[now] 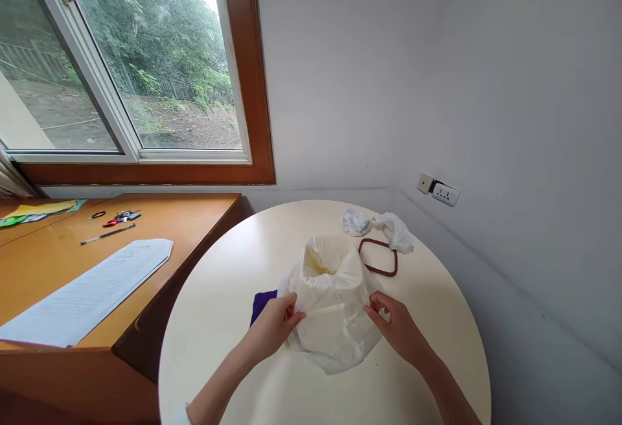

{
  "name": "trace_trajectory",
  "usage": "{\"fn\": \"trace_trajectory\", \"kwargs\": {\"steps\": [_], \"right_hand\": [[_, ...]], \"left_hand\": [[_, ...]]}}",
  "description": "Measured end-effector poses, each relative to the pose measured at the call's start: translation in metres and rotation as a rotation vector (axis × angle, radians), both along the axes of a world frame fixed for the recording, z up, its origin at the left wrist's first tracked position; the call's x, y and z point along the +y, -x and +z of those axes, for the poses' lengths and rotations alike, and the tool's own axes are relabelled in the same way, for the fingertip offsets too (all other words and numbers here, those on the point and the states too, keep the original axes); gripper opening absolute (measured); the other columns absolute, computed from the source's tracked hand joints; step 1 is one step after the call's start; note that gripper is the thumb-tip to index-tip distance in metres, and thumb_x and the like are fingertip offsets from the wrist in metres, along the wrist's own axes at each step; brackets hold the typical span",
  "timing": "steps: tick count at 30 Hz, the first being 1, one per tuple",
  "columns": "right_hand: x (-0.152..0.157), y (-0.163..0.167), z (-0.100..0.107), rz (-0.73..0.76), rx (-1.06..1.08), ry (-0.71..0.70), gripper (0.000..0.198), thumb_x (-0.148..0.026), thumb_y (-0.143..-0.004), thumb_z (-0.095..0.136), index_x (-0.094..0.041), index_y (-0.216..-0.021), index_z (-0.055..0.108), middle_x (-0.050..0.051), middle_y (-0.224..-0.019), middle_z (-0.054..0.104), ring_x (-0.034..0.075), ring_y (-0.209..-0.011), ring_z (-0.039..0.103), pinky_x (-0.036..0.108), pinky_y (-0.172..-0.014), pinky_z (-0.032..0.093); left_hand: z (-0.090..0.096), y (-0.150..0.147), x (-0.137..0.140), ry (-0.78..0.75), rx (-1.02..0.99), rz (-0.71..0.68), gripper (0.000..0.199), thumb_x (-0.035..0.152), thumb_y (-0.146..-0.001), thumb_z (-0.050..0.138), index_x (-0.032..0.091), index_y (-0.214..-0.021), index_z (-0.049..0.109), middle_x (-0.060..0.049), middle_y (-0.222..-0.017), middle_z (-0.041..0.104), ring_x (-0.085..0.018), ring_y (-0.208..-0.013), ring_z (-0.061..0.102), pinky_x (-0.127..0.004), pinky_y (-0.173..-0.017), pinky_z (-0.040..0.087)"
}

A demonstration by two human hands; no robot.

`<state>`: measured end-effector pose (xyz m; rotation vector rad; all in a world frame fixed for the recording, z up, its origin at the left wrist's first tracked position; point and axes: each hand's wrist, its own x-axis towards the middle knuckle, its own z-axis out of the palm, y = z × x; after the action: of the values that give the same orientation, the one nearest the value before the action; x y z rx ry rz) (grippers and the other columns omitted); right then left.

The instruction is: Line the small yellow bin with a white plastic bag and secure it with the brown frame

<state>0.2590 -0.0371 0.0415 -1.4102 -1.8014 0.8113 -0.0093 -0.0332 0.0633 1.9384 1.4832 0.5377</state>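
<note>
A white plastic bag (330, 328) is draped over the rim of a bin on the round table, its loose edge hanging down around the outside. The bin itself is almost wholly covered; a yellowish inside shows through the opening. My left hand (275, 324) pinches the bag at its left side. On the right side, my right hand (391, 321) holds the bag between thumb and fingers. Behind the bin, to the right, lies a brown rounded-rectangular ring (396, 262). A purple item (262, 302) lies partly hidden behind my left hand.
Crumpled white plastic (396, 232) lies at the back of the round table (218, 282). To the left stands a wooden desk (194, 218) with papers (92, 289), a pen (107, 234) and keys (127, 216). Wall sockets (446, 194) are at the right.
</note>
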Motion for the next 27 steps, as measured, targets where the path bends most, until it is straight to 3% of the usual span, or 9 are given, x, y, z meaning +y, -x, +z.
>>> {"fn": "trace_trajectory", "kwargs": {"steps": [9,27], "right_hand": [[0.0006,-0.0016,-0.0051,-0.019,-0.005,-0.016,0.023,-0.037,-0.083,0.044,-0.021,-0.067,0.04,-0.004,-0.066,0.047,0.012,-0.066,0.044,0.023,-0.065,0.036],[-0.0006,-0.0026,-0.0053,-0.042,-0.008,-0.038,0.025,-0.04,-0.083,0.045,-0.021,-0.066,0.043,-0.003,-0.065,0.049,0.012,-0.065,0.046,0.024,-0.062,0.038]], "left_hand": [[0.0037,0.0024,-0.0003,0.02,0.016,0.028,0.027,0.039,-0.078,0.042,0.02,-0.063,0.03,0.004,-0.062,0.039,-0.011,-0.058,0.031,-0.024,-0.052,0.024],[0.0071,0.0021,-0.0026,0.037,0.003,0.043,0.031,0.041,-0.078,0.042,0.02,-0.062,0.026,0.004,-0.061,0.035,-0.011,-0.057,0.026,-0.024,-0.051,0.021]]}}
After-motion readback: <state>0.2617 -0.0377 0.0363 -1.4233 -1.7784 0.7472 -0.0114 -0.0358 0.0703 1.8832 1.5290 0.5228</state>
